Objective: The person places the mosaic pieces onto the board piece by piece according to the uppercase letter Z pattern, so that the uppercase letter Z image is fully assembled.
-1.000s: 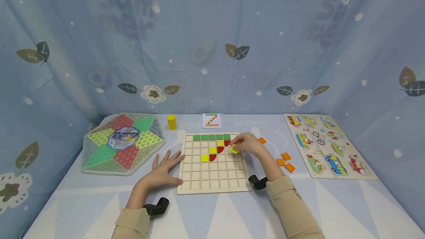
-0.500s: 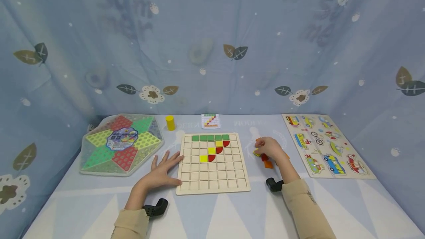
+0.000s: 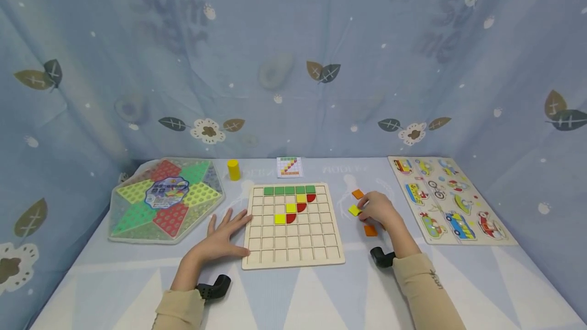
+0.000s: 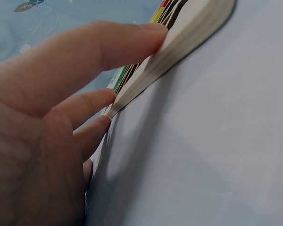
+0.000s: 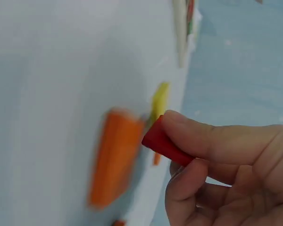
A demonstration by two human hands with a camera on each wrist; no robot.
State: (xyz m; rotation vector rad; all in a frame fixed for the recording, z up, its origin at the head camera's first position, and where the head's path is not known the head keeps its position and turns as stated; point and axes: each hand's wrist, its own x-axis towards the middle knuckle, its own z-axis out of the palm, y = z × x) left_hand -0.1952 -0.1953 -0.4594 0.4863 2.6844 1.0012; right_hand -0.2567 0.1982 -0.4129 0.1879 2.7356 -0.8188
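Head view: gridded board [image 3: 275, 242], mid-desk [image 3: 321, 299], green, yellow and red pieces set in it. Left hand [image 3: 222, 237] at its left edge, grip spread. Pattern card [image 3: 289, 167], desk's far edge. Star-patterned box [image 3: 167, 200], far left corner; picture puzzle [image 3: 447, 205], far right corner. Right hand [image 3: 378, 209] between board and puzzle, yellow tile [image 3: 353, 210] and orange tiles [image 3: 370, 230] beside.

Left wrist view: straight fingers touching board's edge, nothing enclosed.

Right wrist view: grip closed, pinching one red piece [image 5: 162, 140].

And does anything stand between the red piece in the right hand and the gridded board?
Only a loose yellow piece lies between the right hand, which pinches the red piece, and the gridded board. It is low, so a slightly raised move would probably clear it.
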